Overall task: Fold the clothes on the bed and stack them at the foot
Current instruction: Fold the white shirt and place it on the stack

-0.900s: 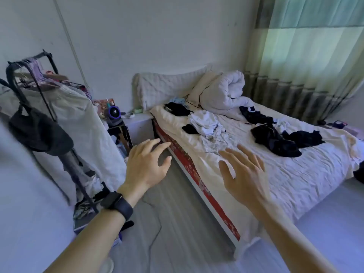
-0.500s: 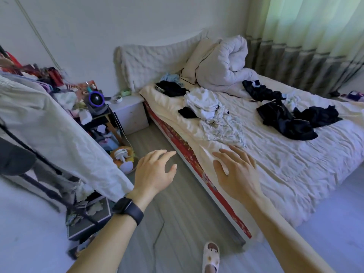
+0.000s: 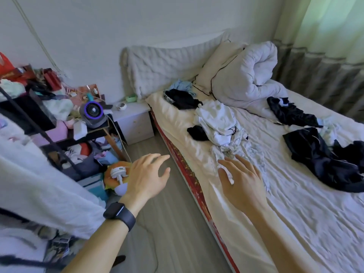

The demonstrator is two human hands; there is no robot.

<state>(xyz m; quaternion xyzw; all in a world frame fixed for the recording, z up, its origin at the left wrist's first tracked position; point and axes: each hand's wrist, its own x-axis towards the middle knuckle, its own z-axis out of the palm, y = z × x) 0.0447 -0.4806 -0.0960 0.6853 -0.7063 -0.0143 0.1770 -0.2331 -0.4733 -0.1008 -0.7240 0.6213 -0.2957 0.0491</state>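
Note:
Loose clothes lie scattered on the bed. A crumpled white garment sits near the left edge, with a small black piece beside it and a pale patterned cloth just below. A black top lies near the pillow. Dark garments are heaped on the right, another dark one behind them. My right hand hovers with spread fingers over the lower end of the patterned cloth. My left hand, wearing a dark watch, hangs open above the floor beside the bed. Neither holds anything.
A rolled white duvet and a pillow fill the head of the bed. A nightstand and a cluttered shelf with a small fan stand on the left. A white garment on a rack hangs close at my left. Curtains cover the right.
I have moved closer to the bed, and the view has tilted down. Both hands have reached forward; the right one now sits over the patterned cloth's lower end.

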